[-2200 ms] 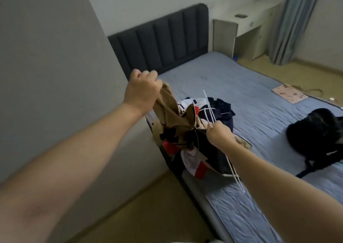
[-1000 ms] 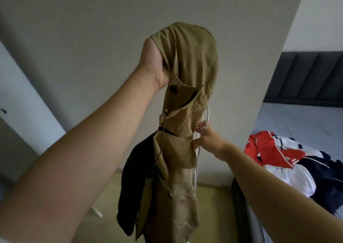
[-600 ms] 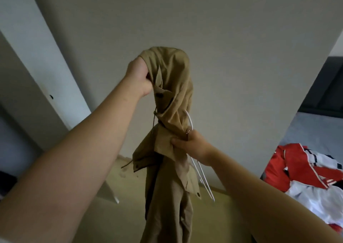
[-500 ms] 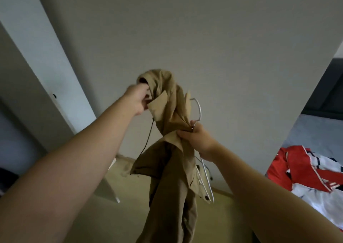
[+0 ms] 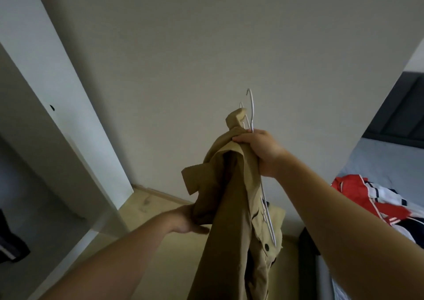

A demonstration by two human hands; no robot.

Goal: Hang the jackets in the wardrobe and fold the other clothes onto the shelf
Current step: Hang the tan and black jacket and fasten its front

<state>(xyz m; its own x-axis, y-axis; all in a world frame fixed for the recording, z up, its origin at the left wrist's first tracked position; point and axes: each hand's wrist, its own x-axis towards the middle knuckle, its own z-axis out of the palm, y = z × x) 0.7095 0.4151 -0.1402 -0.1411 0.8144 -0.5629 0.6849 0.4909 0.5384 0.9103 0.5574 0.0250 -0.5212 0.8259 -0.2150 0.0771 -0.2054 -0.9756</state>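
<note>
The jacket (image 5: 229, 208) hangs in the air left of the bed (image 5: 378, 162), long axis vertical, collar end up. It is tan and crumpled, with dark buttons. The raised right hand (image 5: 263, 150) has its fingers closed round the jacket's top and 2 white hangers (image 5: 252, 109). The lower left hand (image 5: 185, 217) grips a fold.

A home bedroom: a bed (image 5: 380, 162) with a padded headboard (image 5: 399, 114), clothes (image 5: 378, 198) heaped on it, beside an open wardrobe (image 5: 34, 162)
</note>
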